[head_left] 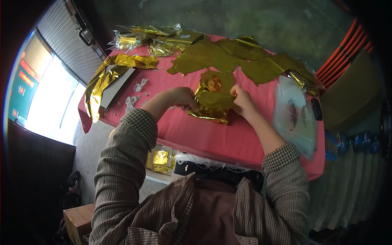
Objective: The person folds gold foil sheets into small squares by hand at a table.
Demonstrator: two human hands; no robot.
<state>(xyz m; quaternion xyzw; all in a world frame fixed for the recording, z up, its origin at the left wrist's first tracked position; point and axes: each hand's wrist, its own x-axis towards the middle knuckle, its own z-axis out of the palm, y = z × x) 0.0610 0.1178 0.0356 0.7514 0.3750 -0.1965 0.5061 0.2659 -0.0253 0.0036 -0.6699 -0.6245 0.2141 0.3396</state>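
In front of me a shiny gold foil piece (pixel 212 100), like a flat, deflated foil balloon, lies partly folded on the pink-covered table (pixel 175 130). My left hand (pixel 184 99) is closed on its left edge, fingers curled in. On the opposite side my right hand (pixel 242 101) pinches the right edge between thumb and fingers. Beyond both hands spread larger flat gold foil pieces (pixel 220 55). Bundles of white string (pixel 141 85) lie to the left of my left hand.
Clear plastic bags (pixel 296 122) and a small black object (pixel 316 109) are at the right. Gold foil (pixel 96 85) drapes over a pale board (pixel 117 87) at the left. Packaged foil (pixel 163 38) sits at the far edge. Below the table is a box holding gold packets (pixel 160 158).
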